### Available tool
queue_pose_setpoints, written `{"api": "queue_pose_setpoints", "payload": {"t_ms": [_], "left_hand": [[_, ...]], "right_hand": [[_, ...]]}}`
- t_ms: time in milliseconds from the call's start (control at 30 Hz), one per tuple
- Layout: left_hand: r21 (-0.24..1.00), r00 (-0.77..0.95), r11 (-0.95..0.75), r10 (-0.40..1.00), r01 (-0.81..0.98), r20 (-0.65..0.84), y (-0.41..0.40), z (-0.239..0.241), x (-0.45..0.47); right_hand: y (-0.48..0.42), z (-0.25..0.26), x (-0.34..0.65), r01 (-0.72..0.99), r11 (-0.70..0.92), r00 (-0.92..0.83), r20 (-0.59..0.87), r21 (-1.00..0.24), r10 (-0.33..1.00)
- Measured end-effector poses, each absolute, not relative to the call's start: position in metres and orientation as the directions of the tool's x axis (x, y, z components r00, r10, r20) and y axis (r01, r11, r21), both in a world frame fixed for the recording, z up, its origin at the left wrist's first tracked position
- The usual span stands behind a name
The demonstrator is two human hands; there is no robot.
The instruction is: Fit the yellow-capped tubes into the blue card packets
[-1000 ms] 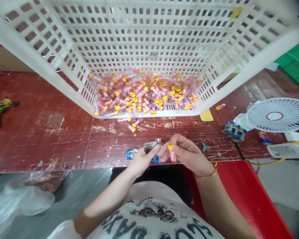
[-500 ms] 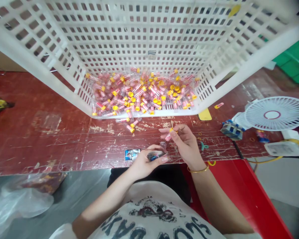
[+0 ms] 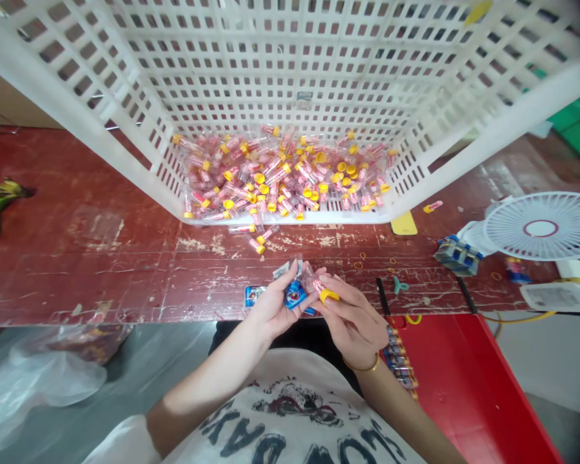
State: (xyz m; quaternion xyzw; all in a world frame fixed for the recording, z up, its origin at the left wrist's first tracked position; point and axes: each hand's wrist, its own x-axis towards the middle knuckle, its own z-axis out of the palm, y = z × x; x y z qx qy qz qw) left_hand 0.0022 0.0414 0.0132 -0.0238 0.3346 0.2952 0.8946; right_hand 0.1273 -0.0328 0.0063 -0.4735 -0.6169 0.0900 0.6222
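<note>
Over the scuffed red tabletop (image 3: 101, 270), the left hand (image 3: 274, 310) is half curled, the right hand (image 3: 355, 322) pinched together. The left holds a glossy blue printed packet (image 3: 294, 296); the right, just beside it, a slim clear tube (image 3: 318, 286), tilted, pink-and-white inside, with a bright yellow cap (image 3: 329, 296).

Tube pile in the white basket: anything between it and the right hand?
Only the basket's near rim, which looks low; the opening faces the right hand. A few loose tubes lie on the table before the rim, left of the straight line to the tube pile.
</note>
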Motion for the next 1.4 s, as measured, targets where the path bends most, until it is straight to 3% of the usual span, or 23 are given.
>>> {"api": "queue_pose_setpoints", "payload": {"t_ms": [167, 567, 700, 800, 933, 1033, 1133, 1233, 1300, 1400], "left_hand": [[0.194, 0.587, 0.812, 0.542, -0.551, -0.601, 0.039, 0.013, 0.006], [0.113, 0.549, 0.774, 0.536, -0.624, -0.641, 0.033, 0.021, 0.010], [0.124, 0.560, 0.774, 0.548, -0.621, -0.622, 0.024, 0.023, 0.015], [0.204, 0.539, 0.780, 0.571, -0.592, -0.620, 0.019, 0.022, 0.016], [0.484, 0.445, 0.746, 0.663, -0.457, -0.602, 0.019, 0.014, 0.006], [0.611, 0.365, 0.703, 0.712, -0.365, -0.600, 0.020, 0.009, -0.003], [0.653, 0.346, 0.680, 0.733, -0.334, -0.586, 0.021, 0.009, -0.009], [0.659, 0.440, 0.687, 0.716, -0.305, -0.542, 0.021, 0.012, -0.011], [0.667, 0.514, 0.691, 0.694, -0.280, -0.504, 0.020, 0.012, -0.011], [0.696, 0.571, 0.677, 0.677, -0.238, -0.464, 0.018, 0.010, -0.009]], "right_hand": [[-0.031, -0.001, 0.129, 0.539, 0.550, 0.136, 0.710, -0.638, 0.691], [-0.018, -0.022, 0.143, 0.693, 0.487, 0.001, 0.677, -0.532, 0.736], [-0.020, -0.022, 0.141, 0.677, 0.488, 0.024, 0.678, -0.551, 0.734], [-0.020, -0.015, 0.139, 0.600, 0.449, 0.151, 0.645, -0.662, 0.749], [-0.006, -0.017, 0.157, 0.585, 0.309, 0.364, 0.583, -0.750, 0.726], [0.011, -0.039, 0.180, 0.663, 0.186, 0.334, 0.509, -0.725, 0.793], [0.022, -0.060, 0.189, 0.666, 0.151, 0.257, 0.415, -0.730, 0.873], [0.022, -0.054, 0.183, 0.480, 0.115, 0.376, 0.322, -0.870, 0.869], [0.018, -0.033, 0.174, 0.168, 0.065, 0.409, 0.129, -0.984, 0.903], [0.012, 0.002, 0.164, -0.200, -0.106, 0.196, -0.146, -0.974, 0.970]]}}
